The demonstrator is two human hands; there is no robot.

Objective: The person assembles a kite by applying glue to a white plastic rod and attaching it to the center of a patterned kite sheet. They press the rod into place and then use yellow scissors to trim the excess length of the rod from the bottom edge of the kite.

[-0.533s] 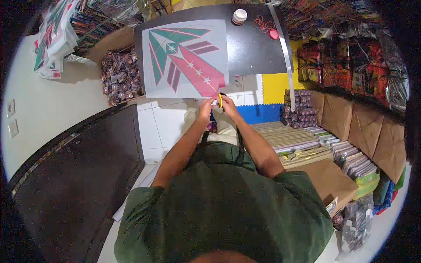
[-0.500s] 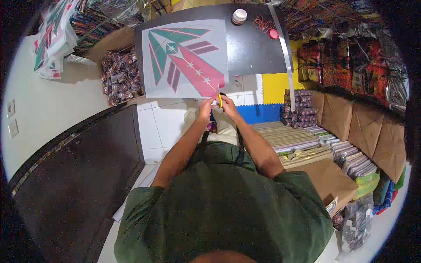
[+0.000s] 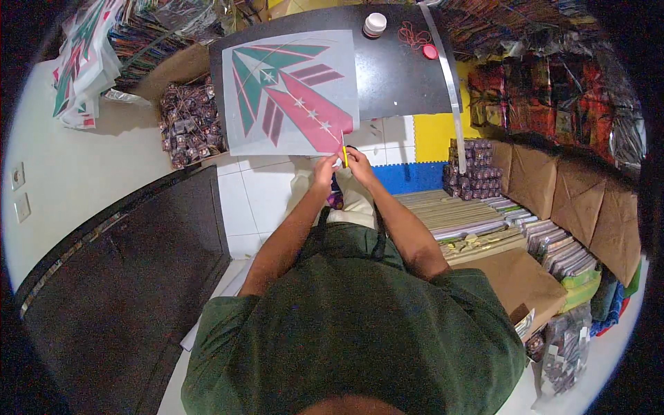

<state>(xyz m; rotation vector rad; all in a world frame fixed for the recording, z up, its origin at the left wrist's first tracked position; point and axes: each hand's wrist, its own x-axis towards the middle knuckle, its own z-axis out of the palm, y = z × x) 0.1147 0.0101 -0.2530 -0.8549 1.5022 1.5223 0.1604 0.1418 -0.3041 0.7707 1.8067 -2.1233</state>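
Observation:
A thin translucent kite sheet (image 3: 242, 142), printed with a green and red arrow-like shape and pale stars, lies on the dark table (image 3: 394, 79) and overhangs its near edge. A thin stick runs along the print's middle, and another curves across its top. My left hand (image 3: 326, 170) pinches the sheet's near edge by the red tip. Just beside it, my right hand (image 3: 359, 166) is closed round scissors (image 3: 345, 156) with yellow and black handles. Their blades point away from me at the sheet's lower right corner. How far the blades are parted is too small to tell.
A white-lidded jar (image 3: 375, 25), loose red string (image 3: 413, 34) and a round red lid (image 3: 430, 52) sit on the table's far right. A metal strip (image 3: 446, 76) runs down its right edge. Bundled small packs (image 3: 190, 124) stand left; stacked paper bundles (image 3: 449, 214) lie right.
The scissors have turned a little more upright, and their blades now show against the sheet's corner. My right hand has shifted slightly. My left hand keeps its pinch at the edge.

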